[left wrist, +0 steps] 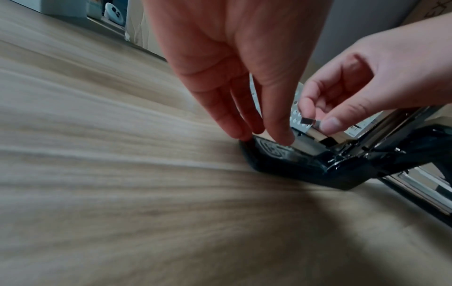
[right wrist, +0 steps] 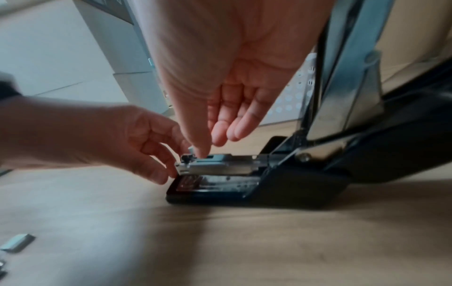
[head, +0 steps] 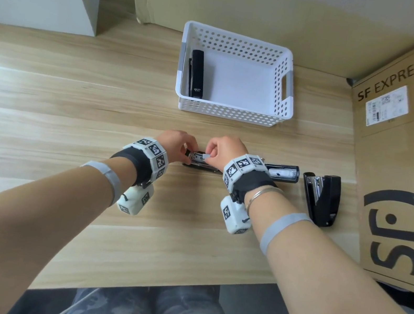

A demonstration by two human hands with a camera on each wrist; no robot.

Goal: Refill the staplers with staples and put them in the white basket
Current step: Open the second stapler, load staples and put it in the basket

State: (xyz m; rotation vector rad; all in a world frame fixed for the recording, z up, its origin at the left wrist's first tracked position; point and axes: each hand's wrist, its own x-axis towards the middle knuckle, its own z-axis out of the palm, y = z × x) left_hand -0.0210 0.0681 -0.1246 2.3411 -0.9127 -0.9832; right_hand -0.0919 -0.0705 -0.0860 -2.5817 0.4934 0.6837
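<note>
A black hinged stapler with a bright metal magazine [head: 200, 162] is shown lying opened out flat on the pale wood-grain worktop [head: 73, 94], its black cover [head: 282, 172] swung back to the right. The left hand [head: 176, 143] is set at the front end of the stapler: in the left wrist view its fingers [left wrist: 278, 133] are held nearly straight and close together, their tips resting on the nose of the base and magazine, apparently to steady it. The right hand [head: 222, 150] is held over the magazine, and a short silver strip of staples [left wrist: 308, 121] is pinched between its thumb and forefinger just above the open channel; the remaining fingers are loosely curled. A white perforated plastic basket [head: 284, 87] stands farther back on the worktop, well apart from the hands, with one closed black stapler [head: 197, 73] already lying against its left wall. Another black stapler, partly open [head: 324, 198], lies to the right near a brown cardboard box printed "SF EXPRESS" [head: 406, 164]. A loose strip of staples [right wrist: 17, 242] is visible on the worktop in the right wrist view. The strip is judged light but brittle, liable to break if bent, and best held by its sides; the stapler is judged rigid and fairly heavy, best taken around its closed body.
</note>
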